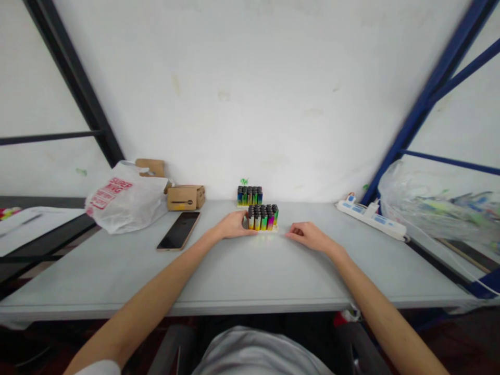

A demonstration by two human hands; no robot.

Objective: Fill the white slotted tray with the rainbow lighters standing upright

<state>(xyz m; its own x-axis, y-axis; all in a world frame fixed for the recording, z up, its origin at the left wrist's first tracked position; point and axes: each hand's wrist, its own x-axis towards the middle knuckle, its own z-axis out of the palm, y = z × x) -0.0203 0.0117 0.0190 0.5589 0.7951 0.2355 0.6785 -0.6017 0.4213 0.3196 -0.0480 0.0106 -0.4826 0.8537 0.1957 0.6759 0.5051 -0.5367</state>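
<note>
A block of several lighters (262, 219) in mixed colours with black tops stands upright in a pale, low tray (275, 228) near the middle of the table. My left hand (235, 225) is closed around the left side of this block, with the thumb along its front edge. To the right, apart from the tray, my right hand (307, 234) rests low over the table with its fingers curled in and nothing visible in them. Behind, close to the wall, stands a second group of lighters (250, 196), partly covered by the front block.
On the left lie a phone (179, 230), a small cardboard box (186, 198) and a white plastic bag (128, 198). A white power strip (371, 219) with plugs is at the right. Beyond it sits a clear plastic bag (441, 203). The table's front edge (258, 307) runs before me.
</note>
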